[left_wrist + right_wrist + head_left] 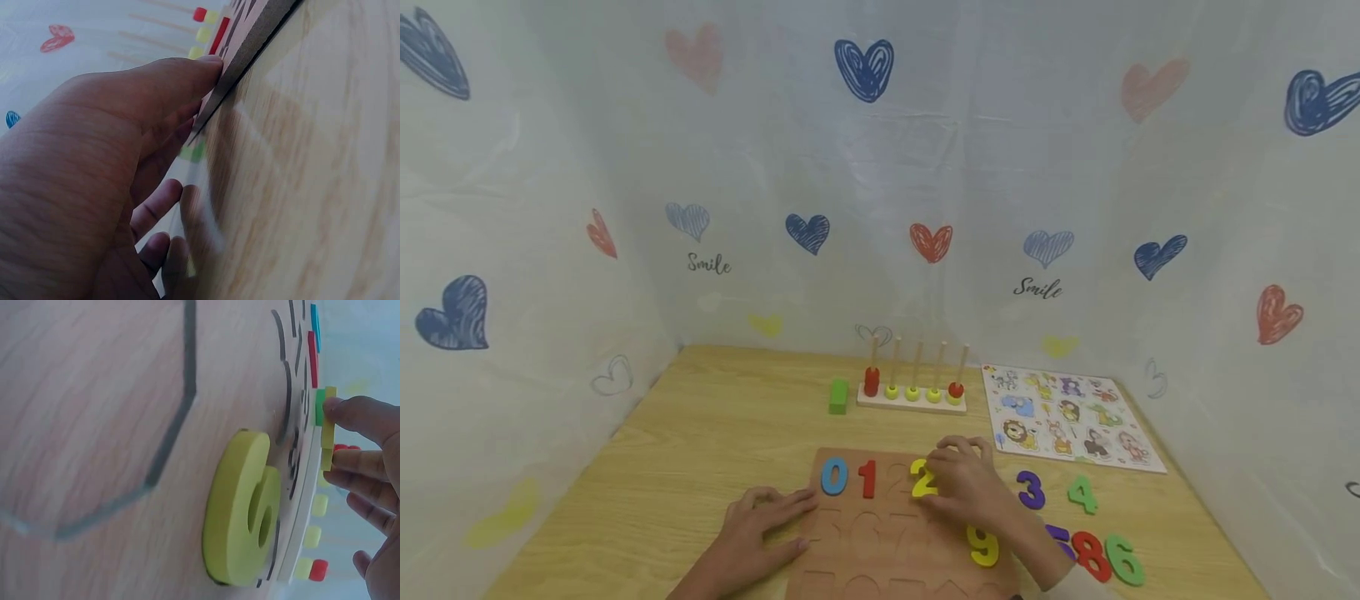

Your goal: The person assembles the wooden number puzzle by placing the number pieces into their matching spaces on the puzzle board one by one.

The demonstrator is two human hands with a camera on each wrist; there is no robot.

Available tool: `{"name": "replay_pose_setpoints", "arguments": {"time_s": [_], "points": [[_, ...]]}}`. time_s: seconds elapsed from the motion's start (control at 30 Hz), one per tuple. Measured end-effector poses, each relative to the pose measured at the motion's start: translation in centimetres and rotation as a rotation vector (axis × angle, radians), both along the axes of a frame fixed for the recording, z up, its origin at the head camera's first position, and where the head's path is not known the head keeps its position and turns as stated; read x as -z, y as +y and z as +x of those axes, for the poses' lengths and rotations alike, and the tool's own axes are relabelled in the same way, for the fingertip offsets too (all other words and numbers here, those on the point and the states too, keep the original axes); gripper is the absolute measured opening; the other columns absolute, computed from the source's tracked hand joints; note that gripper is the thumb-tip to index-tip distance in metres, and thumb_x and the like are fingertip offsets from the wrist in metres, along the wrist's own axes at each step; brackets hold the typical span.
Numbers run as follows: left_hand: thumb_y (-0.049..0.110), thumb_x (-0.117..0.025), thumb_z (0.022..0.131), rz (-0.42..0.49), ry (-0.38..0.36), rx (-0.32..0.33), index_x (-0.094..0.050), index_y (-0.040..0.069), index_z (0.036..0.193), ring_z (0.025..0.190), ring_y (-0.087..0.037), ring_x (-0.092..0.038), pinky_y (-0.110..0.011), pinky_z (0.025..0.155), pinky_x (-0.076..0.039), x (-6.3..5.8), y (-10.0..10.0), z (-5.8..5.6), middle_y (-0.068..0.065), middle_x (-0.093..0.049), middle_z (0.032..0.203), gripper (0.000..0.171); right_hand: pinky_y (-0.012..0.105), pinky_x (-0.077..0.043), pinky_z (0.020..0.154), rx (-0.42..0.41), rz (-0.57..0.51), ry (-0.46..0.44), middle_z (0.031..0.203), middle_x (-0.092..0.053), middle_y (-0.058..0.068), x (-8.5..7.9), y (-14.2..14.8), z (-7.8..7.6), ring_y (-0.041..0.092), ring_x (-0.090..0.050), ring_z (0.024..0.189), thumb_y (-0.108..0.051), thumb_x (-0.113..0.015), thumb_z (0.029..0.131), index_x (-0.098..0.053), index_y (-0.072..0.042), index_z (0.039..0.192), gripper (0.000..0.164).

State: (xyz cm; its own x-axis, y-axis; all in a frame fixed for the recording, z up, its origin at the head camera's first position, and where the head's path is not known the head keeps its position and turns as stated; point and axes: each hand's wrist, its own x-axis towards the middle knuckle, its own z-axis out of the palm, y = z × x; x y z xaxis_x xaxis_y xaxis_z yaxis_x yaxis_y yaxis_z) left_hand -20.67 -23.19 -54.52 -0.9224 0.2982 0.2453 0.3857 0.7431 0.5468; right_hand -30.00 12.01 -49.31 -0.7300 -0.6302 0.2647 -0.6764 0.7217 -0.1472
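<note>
A brown wooden number board [887, 563] lies at the front of the table. My left hand [752, 533] touches its left edge; in the left wrist view the thumb [181, 78] rests against the board's side. With thumb and fingers my right hand [964, 483] pinches a yellow number 2 [921, 478], right of the 2-shaped recess. The right wrist view shows this piece [328, 431] edge-on, raised off the board. A blue 0 [833, 476] and a red 1 [867, 479] sit at the board's upper left. A yellow 9 [982, 547] lies on its right part.
Right of the board lie a purple 3 [1031, 490], a green 4 [1082, 494], a partly hidden purple 5 [1058, 536], a red 8 [1091, 557] and a green 6 [1124, 560]. Behind stand a green block [838, 397], a bead stacker [912, 401] and an animal picture board [1071, 412].
</note>
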Motion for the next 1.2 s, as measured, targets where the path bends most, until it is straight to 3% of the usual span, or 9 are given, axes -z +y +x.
{"name": "replay_pose_setpoints", "arguments": {"time_s": [0.4, 0.77, 1.2], "points": [[0.055, -0.066, 0.091, 0.006, -0.008, -0.003, -0.062, 0.035, 0.137, 0.114, -0.014, -0.038, -0.052, 0.087, -0.031, 0.1, 0.2, 0.0, 0.015, -0.055, 0.144, 0.05, 0.059, -0.028, 0.1, 0.009, 0.058, 0.008, 0.107, -0.071, -0.008, 0.6, -1.3, -0.2, 0.023, -0.05, 0.121, -0.051, -0.079, 0.082, -0.075, -0.021, 0.1, 0.035], [0.055, -0.065, 0.092, 0.003, -0.007, 0.005, -0.063, 0.034, 0.137, 0.115, -0.017, -0.039, -0.055, 0.089, -0.031, -0.3, 0.2, 0.1, 0.015, -0.055, 0.144, 0.05, 0.058, -0.024, 0.103, 0.004, 0.05, -0.05, 0.107, -0.071, -0.006, 0.8, -2.6, -0.4, 0.022, -0.048, 0.122, -0.048, -0.079, 0.082, -0.076, -0.02, 0.102, 0.034], [0.055, -0.065, 0.092, 0.005, -0.022, 0.001, -0.063, 0.033, 0.137, 0.115, -0.017, -0.039, -0.056, 0.09, -0.031, -0.3, 0.2, 0.1, 0.014, -0.054, 0.144, 0.05, 0.059, -0.029, 0.098, 0.038, 0.042, -0.054, 0.106, -0.071, -0.006, 1.3, -3.3, -0.4, 0.023, -0.05, 0.116, -0.049, -0.081, 0.081, -0.077, -0.019, 0.101, 0.035]]}}
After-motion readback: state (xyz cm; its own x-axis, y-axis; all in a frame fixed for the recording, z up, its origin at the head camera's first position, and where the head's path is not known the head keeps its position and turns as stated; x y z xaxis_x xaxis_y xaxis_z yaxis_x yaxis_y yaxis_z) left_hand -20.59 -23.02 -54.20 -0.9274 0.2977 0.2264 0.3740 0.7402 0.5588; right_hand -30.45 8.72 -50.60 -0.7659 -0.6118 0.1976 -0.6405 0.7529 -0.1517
